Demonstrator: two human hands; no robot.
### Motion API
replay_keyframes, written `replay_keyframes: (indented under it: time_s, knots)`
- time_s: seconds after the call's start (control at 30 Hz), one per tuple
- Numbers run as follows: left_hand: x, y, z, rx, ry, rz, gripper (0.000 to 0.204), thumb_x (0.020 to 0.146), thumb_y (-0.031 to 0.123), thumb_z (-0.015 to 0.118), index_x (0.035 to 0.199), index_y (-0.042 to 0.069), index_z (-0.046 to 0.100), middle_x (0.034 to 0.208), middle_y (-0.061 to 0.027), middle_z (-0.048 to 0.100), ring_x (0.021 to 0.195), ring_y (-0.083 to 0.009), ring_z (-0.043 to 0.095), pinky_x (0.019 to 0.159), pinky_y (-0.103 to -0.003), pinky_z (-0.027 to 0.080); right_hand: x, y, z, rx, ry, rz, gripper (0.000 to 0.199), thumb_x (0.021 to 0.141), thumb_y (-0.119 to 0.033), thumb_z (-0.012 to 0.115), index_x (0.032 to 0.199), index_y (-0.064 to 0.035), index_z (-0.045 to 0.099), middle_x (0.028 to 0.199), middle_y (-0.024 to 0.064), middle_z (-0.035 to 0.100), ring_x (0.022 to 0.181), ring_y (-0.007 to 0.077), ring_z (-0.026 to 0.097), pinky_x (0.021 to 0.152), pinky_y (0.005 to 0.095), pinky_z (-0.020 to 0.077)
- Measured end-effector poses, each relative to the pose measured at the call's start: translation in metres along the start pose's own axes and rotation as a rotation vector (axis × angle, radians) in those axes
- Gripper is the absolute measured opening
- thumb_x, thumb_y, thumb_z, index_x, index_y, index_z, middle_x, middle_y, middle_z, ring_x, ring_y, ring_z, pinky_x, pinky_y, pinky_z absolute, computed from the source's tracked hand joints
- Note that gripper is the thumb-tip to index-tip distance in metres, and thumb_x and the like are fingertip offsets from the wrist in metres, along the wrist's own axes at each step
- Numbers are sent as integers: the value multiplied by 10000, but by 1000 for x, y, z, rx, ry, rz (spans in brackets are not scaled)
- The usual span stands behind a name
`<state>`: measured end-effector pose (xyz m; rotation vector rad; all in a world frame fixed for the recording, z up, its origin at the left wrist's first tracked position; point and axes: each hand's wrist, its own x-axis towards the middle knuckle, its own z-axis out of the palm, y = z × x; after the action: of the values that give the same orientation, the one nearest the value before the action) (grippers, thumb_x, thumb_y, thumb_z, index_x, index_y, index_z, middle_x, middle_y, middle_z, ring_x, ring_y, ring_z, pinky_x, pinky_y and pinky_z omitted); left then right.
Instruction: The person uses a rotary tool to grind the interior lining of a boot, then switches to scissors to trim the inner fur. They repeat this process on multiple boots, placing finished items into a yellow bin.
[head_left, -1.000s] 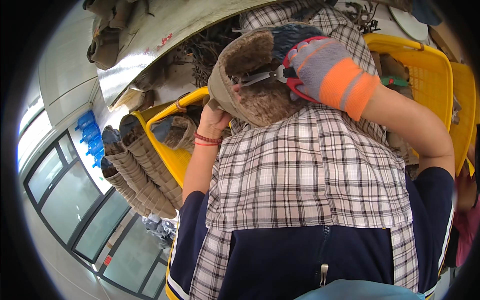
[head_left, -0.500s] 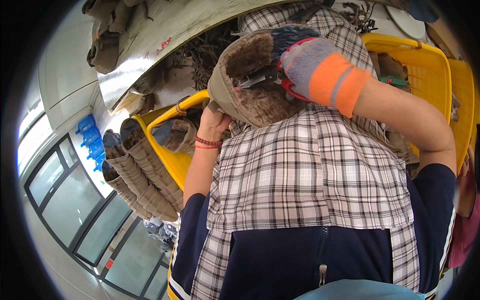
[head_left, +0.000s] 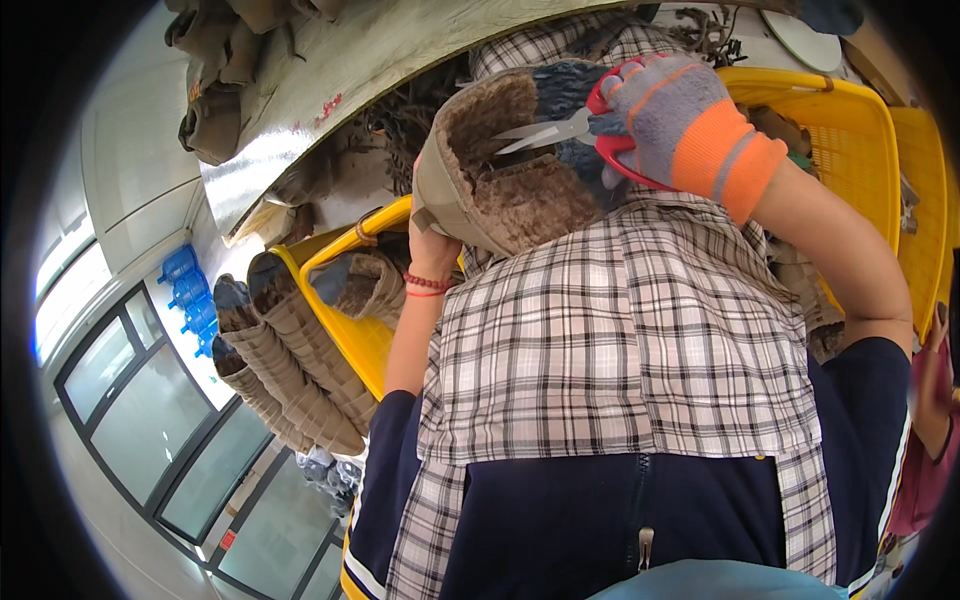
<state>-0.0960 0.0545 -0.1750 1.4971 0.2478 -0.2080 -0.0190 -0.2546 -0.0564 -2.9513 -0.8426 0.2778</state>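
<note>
A khaki fur-lined boot upper (head_left: 525, 205) is raised above my plaid apron (head_left: 560, 350), its mouth facing me and the brown pile lining showing. My bare left hand (head_left: 435, 250) grips its outer left side; most of those fingers are hidden behind it. In a grey and orange glove, my right hand (head_left: 675, 115) is closed round the red handles of a pair of scissors (head_left: 545, 135). The scissor blades are spread apart and lie across the opening, in front of the lining. A dark blue patch of lining sits at the upper right edge, beside the glove.
Stacked khaki uppers (head_left: 300, 350) lean at the left, beside a yellow basket (head_left: 350, 340) that holds more. Another yellow basket (head_left: 850, 130) stands at right. A worktable (head_left: 400, 60) with dark scraps (head_left: 710, 30) runs across the back. Another person's arm (head_left: 932, 400) shows at far right.
My right hand and the scissors have drawn back to the upper right, out of the upper's inside. The blades are wider apart now. The left hand keeps its hold.
</note>
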Motion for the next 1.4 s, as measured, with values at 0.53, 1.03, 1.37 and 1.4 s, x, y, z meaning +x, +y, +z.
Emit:
replay_keyframes:
  time_s: [0.53, 1.03, 1.37, 1.4]
  knots:
    - [40, 14, 35, -396, -44, -139, 476, 958, 387, 358, 1330, 94, 400, 1311, -84, 462, 1175, -264, 457, 992, -409, 383, 29, -5, 10, -229, 154, -139, 166, 770, -202, 634, 906, -110, 663, 793, 62, 659, 753, 199, 648, 628, 319, 522]
    - [28, 22, 41, -355, 64, -257, 508, 950, 445, 345, 1348, 129, 368, 1333, -80, 438, 1186, -274, 444, 988, -423, 391, 24, -2, 0, -125, 117, -103, 304, 718, -332, 685, 931, -116, 657, 832, 60, 655, 787, 216, 635, 675, 331, 509]
    - [48, 49, 44, -416, -238, 114, 426, 928, 301, 391, 1261, 45, 462, 1253, -85, 488, 1112, -210, 485, 949, -341, 383, -22, -32, -8, 1478, 302, 303, 446, 706, -223, 775, 1047, -13, 579, 868, 52, 621, 818, 111, 563, 708, 253, 465]
    - [55, 70, 57, -335, -254, 215, 366, 919, 228, 421, 1207, 26, 522, 1193, -81, 529, 1050, -191, 521, 896, -309, 420, -22, -36, -22, 1518, 243, 242, 478, 717, -222, 768, 1079, 3, 551, 913, 46, 605, 868, 99, 537, 752, 249, 454]
